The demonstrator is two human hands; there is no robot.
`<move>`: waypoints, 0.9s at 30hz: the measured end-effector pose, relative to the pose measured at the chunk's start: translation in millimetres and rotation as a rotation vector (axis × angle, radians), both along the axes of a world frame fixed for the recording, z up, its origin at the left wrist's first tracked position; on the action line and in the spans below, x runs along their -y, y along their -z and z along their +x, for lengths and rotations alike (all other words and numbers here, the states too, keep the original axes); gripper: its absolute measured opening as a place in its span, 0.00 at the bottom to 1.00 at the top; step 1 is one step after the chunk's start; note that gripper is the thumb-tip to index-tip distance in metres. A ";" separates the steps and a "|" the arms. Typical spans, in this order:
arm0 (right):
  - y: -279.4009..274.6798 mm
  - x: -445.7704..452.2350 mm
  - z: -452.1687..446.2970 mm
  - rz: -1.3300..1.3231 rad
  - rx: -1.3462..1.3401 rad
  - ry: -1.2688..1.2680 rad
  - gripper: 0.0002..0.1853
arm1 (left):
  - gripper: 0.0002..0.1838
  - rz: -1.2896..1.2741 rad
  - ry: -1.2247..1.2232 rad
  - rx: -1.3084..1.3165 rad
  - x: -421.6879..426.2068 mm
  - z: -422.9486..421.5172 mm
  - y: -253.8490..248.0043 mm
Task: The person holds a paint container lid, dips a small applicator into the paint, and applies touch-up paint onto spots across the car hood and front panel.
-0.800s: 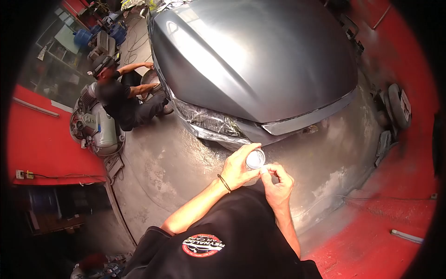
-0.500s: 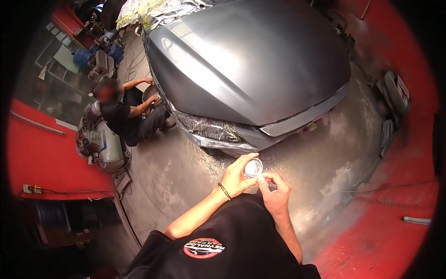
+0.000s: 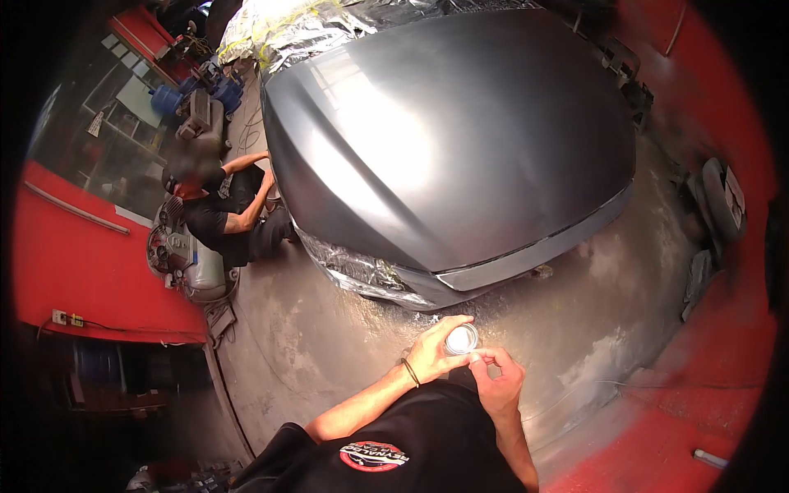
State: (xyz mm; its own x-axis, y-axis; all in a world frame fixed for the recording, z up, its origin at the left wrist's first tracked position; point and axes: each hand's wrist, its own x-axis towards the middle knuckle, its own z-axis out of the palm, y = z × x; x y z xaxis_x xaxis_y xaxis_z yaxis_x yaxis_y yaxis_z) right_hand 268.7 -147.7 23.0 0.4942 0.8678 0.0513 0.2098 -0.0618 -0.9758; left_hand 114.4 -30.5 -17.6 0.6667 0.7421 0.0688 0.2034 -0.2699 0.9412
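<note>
My left hand [image 3: 431,352] is wrapped round a small round can [image 3: 461,338] with a pale, bright top, held in front of my body. Close against the can's lower right edge is my right hand [image 3: 500,381], its thumb and forefinger pinched together. What those fingertips hold, if anything, is too small to make out. Beyond the can lies the dark grey hood [image 3: 493,140] of a car, with clear plastic film [image 3: 362,267] over its headlight area.
A person [image 3: 222,214] in dark clothes crouches at the car's left side, beside a compressor tank [image 3: 203,275]. Silver masking sheet [image 3: 304,37] covers the car behind the hood. A wheel [image 3: 722,201] leans by the red wall at right.
The view has tilted up, so the hands and can sit lower in it and more masking sheet shows. The crouching person's head has bent down. My grip on the can looks the same.
</note>
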 end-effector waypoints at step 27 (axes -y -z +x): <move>40.0 -338.8 124.3 0.221 0.122 -0.161 0.06 | 0.47 0.130 -0.333 0.036 -156.3 20.9 26.1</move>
